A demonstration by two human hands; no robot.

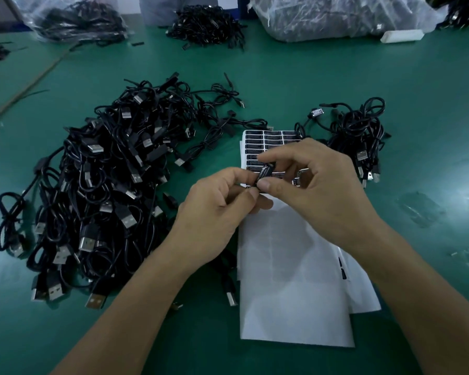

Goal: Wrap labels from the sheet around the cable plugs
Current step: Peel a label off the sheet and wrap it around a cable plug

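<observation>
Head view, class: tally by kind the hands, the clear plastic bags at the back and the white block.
Hands: 2, left hand, right hand
Clear plastic bags: 2, left bag, right bag
White block: 1
Total: 5

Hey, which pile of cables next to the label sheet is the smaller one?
The right pile, right of the label sheet; the left pile sprawls far wider.

Left hand (214,212) and right hand (320,190), bare forearms (136,301), short plain fingernails (264,184)
</observation>
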